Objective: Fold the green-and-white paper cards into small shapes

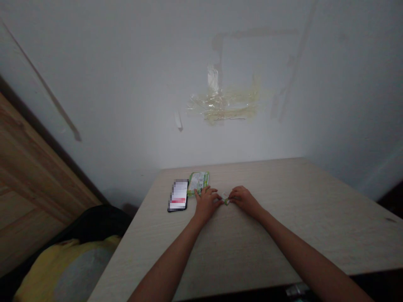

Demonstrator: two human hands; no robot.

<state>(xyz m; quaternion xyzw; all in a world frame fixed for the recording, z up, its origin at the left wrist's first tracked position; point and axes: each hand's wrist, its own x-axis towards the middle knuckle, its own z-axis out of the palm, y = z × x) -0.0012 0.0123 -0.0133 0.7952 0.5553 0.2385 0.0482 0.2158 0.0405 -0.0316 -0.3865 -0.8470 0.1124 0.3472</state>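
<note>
My left hand (207, 204) and my right hand (246, 201) rest over the middle of the table. Between their fingertips is a small white-and-green piece (226, 200), too small to name for certain. The right fingers are closed in a pinch on its right side. On its left side, the left thumb and index finger pinch it, while the other left fingers spread toward a green-and-white packet (199, 182). That packet lies flat just beyond the left hand. To its left is a smartphone (178, 196) with a lit, blurred screen.
The pale wooden table (239, 247) meets a white wall (126, 84) at its far edge. Clear tape (217, 100) and yellowed marks are on the wall. A yellow-and-grey soft thing (72, 268) lies below on the left, near a wooden panel (28, 159).
</note>
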